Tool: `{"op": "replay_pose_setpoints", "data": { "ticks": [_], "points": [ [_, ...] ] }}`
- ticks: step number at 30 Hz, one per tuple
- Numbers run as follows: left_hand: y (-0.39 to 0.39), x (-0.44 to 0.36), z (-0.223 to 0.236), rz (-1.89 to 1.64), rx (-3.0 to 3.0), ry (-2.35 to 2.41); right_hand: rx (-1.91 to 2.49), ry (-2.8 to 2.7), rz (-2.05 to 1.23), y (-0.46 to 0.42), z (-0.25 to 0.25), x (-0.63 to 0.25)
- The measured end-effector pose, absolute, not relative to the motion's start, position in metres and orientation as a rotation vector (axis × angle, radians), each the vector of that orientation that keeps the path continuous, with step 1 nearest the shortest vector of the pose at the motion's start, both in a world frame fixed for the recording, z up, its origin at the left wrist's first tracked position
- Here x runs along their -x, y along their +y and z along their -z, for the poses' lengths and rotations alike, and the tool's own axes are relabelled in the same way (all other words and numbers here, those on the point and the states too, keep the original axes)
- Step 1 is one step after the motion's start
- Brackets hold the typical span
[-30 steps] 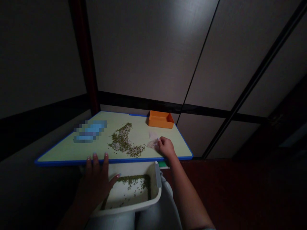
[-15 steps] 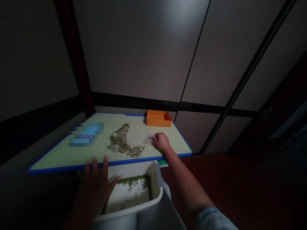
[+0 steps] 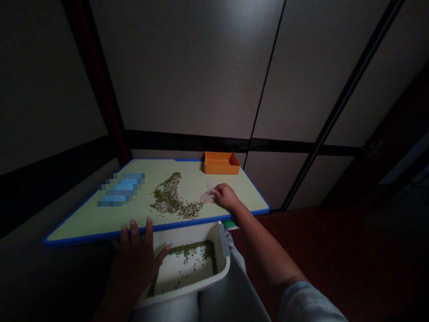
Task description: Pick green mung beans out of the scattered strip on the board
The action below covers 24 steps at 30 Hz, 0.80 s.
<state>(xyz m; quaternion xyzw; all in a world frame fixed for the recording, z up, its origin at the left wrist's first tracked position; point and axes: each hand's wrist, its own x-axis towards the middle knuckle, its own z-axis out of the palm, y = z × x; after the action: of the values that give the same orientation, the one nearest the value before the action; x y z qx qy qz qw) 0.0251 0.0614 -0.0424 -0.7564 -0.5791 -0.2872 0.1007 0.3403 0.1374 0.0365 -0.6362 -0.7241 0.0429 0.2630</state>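
My right hand [image 3: 226, 196] is closed in a pinch at the edge of a thin, pale pinkish, see-through piece [image 3: 208, 194] lying on the tabletop; its exact kind is unclear. To its left, small green beans [image 3: 167, 199], mixed with pale bits, are spread over the light yellow table [image 3: 80, 223] with a blue rim. My left hand [image 3: 137, 255] is open, fingers spread, its fingertips at the table's near edge and its thumb over a white bin [image 3: 187, 290]. Inside the bin, more green beans lie scattered and gathered along the walls.
An orange open box [image 3: 221, 166] stands at the table's back right. A blurred-out blue item [image 3: 122, 190] lies on the left. Behind the table rise grey cabinet panels [image 3: 201, 76]; a dark red floor [image 3: 301, 250] shows at right. The bin rests on my lap.
The view has shifted slightly. Both hands stay in nearly the same places, and the beans and box look unchanged.
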Motion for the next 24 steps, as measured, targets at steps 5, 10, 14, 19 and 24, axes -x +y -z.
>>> {"op": "replay_pose_setpoints", "data": {
  "ticks": [5,10,14,19,24],
  "points": [
    [0.063,-0.024,0.046,0.877,2.226,-1.637,1.642,-1.961,-0.173,0.130,-0.036,-0.347],
    [0.064,-0.025,0.047,0.898,2.223,-1.593,1.603,-1.941,-0.212,0.118,-0.034,-0.357],
    [0.064,-0.026,0.047,0.929,2.234,-1.570,1.569,-1.939,-0.262,0.111,-0.032,-0.363],
    [0.061,-0.026,0.045,0.950,2.228,-1.598,1.516,-1.902,-0.318,0.111,-0.030,-0.366],
    [0.060,-0.022,0.045,0.926,2.258,-1.625,1.522,-1.803,-0.344,0.112,-0.027,-0.369]
  ]
}}
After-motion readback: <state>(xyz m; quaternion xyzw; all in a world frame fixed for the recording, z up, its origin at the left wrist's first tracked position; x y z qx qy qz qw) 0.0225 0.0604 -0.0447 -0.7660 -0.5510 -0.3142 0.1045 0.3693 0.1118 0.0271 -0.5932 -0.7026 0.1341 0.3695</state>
